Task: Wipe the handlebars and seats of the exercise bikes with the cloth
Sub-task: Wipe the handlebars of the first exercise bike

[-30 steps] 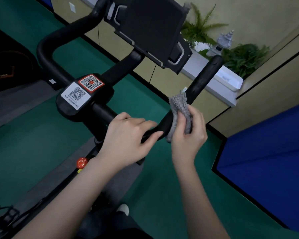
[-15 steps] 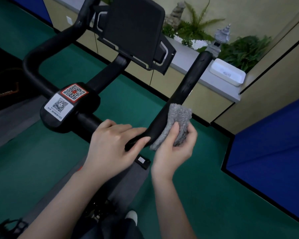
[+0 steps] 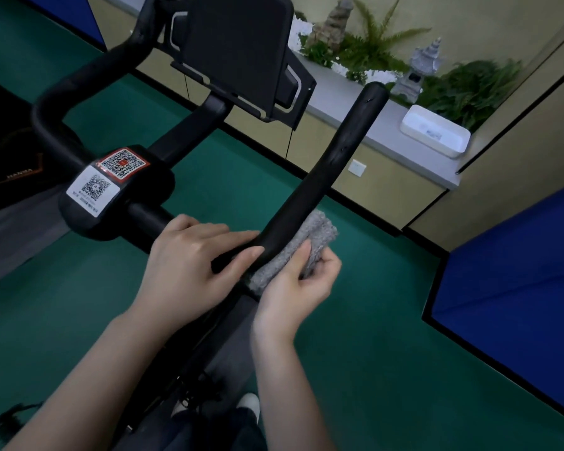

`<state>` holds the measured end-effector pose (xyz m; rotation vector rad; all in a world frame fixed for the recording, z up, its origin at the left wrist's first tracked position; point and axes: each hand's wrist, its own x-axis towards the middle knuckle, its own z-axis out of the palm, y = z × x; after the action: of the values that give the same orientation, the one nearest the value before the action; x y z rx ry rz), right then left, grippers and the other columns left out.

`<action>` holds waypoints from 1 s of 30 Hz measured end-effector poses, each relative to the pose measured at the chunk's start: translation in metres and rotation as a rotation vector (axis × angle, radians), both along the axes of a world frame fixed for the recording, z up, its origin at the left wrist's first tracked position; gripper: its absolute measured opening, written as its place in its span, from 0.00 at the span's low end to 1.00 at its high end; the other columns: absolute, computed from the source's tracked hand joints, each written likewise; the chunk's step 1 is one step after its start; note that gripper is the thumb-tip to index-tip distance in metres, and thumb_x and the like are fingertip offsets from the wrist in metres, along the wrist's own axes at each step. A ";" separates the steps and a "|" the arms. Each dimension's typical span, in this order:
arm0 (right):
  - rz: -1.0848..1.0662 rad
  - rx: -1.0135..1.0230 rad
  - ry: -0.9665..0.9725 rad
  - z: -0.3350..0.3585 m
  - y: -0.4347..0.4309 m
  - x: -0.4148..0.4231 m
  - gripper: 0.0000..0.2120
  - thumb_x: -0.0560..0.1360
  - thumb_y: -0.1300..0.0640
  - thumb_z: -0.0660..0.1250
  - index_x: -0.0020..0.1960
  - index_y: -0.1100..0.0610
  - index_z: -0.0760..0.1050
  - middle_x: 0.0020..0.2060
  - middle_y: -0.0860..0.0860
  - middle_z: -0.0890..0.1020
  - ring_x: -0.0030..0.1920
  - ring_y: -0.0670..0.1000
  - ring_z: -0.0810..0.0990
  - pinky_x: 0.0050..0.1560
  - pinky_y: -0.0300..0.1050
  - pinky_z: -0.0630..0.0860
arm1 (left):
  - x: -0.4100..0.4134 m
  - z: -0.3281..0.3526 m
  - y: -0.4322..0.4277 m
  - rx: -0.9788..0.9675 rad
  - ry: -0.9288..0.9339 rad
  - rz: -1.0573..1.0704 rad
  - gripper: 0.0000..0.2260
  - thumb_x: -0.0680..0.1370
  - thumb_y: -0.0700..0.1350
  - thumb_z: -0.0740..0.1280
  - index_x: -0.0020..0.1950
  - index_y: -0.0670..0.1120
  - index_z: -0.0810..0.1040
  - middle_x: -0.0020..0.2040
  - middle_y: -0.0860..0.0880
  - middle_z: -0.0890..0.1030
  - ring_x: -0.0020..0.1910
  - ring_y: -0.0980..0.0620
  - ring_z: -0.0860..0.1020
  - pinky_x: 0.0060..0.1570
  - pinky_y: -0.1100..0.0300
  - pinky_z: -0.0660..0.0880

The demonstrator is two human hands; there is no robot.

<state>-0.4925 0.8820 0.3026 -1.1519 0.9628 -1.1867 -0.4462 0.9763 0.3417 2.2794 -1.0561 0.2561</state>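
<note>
The right hand (image 3: 295, 286) grasps a grey cloth (image 3: 319, 232). Its thumb lies flat along the near face of the cloth and its fingers curl behind, pressing the cloth against the right side of the black handlebar (image 3: 336, 161). The cloth wraps the bar's underside just beside the bend, touching it, and a fold sticks out above the fingertips.

Just left of it, the left hand (image 3: 192, 265) clasps the same bar at the bend, with its fingers laid almost straight over the top and its thumb beneath, so the bar runs between them. The two hands are close together but apart.

Beyond the left hand's knuckles sits the centre block with two QR stickers (image 3: 106, 179). Further up stands the dark console (image 3: 238, 50). Green floor (image 3: 355, 369) lies below both wrists.
</note>
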 end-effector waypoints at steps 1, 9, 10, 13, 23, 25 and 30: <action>0.014 0.040 -0.006 0.001 -0.004 0.001 0.09 0.78 0.64 0.63 0.45 0.51 0.70 0.39 0.47 0.78 0.39 0.39 0.77 0.44 0.31 0.71 | 0.000 0.000 0.000 -0.001 0.004 -0.003 0.17 0.78 0.58 0.60 0.53 0.51 0.84 0.37 0.54 0.82 0.35 0.51 0.79 0.43 0.55 0.69; 0.209 0.171 -0.023 -0.008 0.006 -0.015 0.05 0.78 0.62 0.64 0.48 0.53 0.75 0.39 0.47 0.84 0.42 0.45 0.82 0.43 0.35 0.75 | 0.001 -0.003 0.003 -0.006 -0.030 -0.020 0.16 0.79 0.57 0.60 0.54 0.51 0.84 0.36 0.55 0.81 0.36 0.52 0.79 0.43 0.54 0.70; 0.248 0.206 -0.001 -0.010 0.010 -0.020 0.05 0.78 0.62 0.64 0.48 0.53 0.76 0.38 0.47 0.84 0.41 0.45 0.82 0.41 0.36 0.75 | 0.002 -0.004 0.003 -0.008 -0.042 -0.024 0.16 0.79 0.57 0.60 0.54 0.51 0.84 0.36 0.55 0.81 0.36 0.52 0.79 0.42 0.54 0.70; 0.353 0.334 0.050 -0.008 0.009 -0.022 0.05 0.77 0.64 0.65 0.46 0.56 0.78 0.34 0.48 0.84 0.36 0.45 0.81 0.38 0.40 0.75 | 0.002 -0.005 0.003 -0.019 -0.064 -0.029 0.15 0.79 0.56 0.62 0.55 0.51 0.83 0.35 0.55 0.80 0.35 0.53 0.78 0.42 0.56 0.68; 0.598 0.418 -0.066 0.012 -0.004 -0.030 0.09 0.79 0.65 0.61 0.52 0.61 0.79 0.45 0.55 0.85 0.47 0.50 0.83 0.48 0.40 0.80 | 0.005 -0.010 0.001 -0.066 -0.133 -0.039 0.15 0.79 0.55 0.62 0.52 0.49 0.84 0.34 0.54 0.81 0.32 0.52 0.79 0.40 0.57 0.67; 0.551 0.450 -0.094 0.015 -0.011 -0.024 0.09 0.79 0.66 0.60 0.52 0.62 0.79 0.45 0.56 0.85 0.46 0.51 0.83 0.49 0.42 0.80 | 0.006 -0.012 0.002 -0.064 -0.137 -0.047 0.14 0.79 0.55 0.62 0.52 0.48 0.84 0.34 0.54 0.80 0.32 0.51 0.78 0.41 0.57 0.67; 0.477 0.432 -0.095 0.016 -0.013 -0.018 0.09 0.79 0.64 0.61 0.49 0.61 0.80 0.44 0.56 0.84 0.46 0.51 0.82 0.49 0.44 0.79 | 0.008 -0.012 0.002 -0.063 -0.161 -0.053 0.14 0.79 0.54 0.64 0.50 0.47 0.84 0.34 0.54 0.80 0.32 0.52 0.78 0.41 0.57 0.68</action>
<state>-0.5103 0.8690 0.3187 -0.8976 0.7648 -0.6055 -0.4382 0.9781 0.3292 2.2000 -1.1710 0.4507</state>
